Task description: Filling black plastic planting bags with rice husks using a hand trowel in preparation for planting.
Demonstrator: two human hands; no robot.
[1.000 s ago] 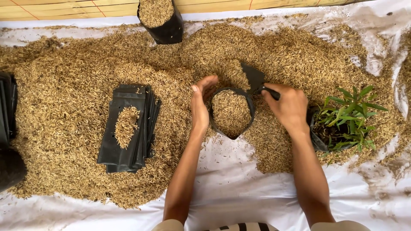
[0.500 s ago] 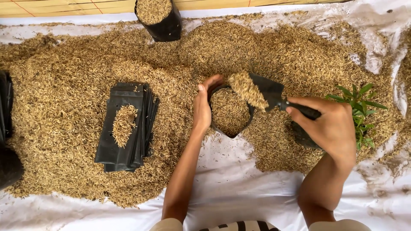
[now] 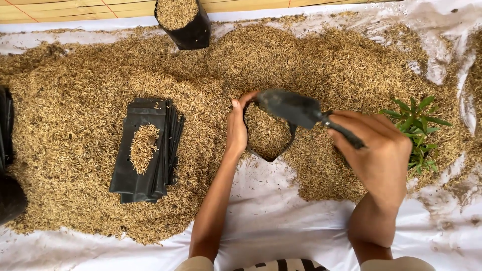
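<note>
Filling step in hand, by my judgement: left hand (image 3: 236, 128) pinched the open black bag (image 3: 266, 135) rim; right hand (image 3: 376, 155) gripped the scoop (image 3: 293, 108), tipped over that bag. Next calls for refilling from husk pile (image 3: 326, 65) behind it.

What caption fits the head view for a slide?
Left hand steadies an open black bag of husks while right hand tips a dark scoop over it.

The right hand (image 3: 374, 160) is tipping the dark scoop (image 3: 291, 108) over the open black bag (image 3: 268, 135); the heap of husks it carried half a second ago is gone from the blade. A second ago that hand sat low beside the bag; now it is hovering higher, nearer the camera.
</note>
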